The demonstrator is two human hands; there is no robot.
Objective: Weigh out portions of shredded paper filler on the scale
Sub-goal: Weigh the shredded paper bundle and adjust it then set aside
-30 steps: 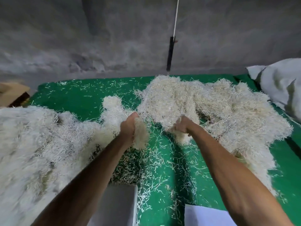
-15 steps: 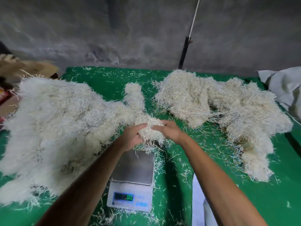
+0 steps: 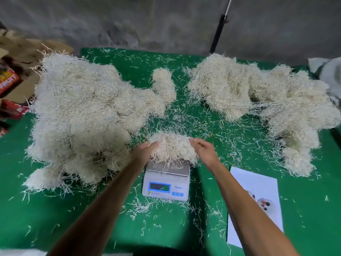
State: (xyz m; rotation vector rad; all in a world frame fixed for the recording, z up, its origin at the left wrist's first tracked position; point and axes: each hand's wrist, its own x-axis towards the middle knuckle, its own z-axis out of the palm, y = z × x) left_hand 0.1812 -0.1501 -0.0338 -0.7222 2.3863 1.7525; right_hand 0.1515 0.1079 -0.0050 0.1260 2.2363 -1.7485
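A clump of pale shredded paper (image 3: 172, 146) sits between my hands, over the far part of the steel plate of the white digital scale (image 3: 167, 183). My left hand (image 3: 144, 152) grips the clump's left side and my right hand (image 3: 202, 150) holds its right side with curled fingers. Strands hang down onto the plate; whether the clump's weight rests on it I cannot tell. The scale's display glows with green digits too blurred to read. A big pile of shredded paper (image 3: 83, 117) lies to the left and a flatter pile (image 3: 258, 100) to the right.
The green table cover (image 3: 304, 209) is strewn with loose strands. A white printed sheet (image 3: 256, 200) lies right of the scale. Cardboard boxes (image 3: 14, 80) stand off the left edge, a white sack (image 3: 330, 71) sits at far right, and a black pole (image 3: 218, 32) leans on the grey wall.
Both hands came together on one clump and carried it from the middle of the table toward me, down to the scale plate. The view tilted down, showing the whole scale.
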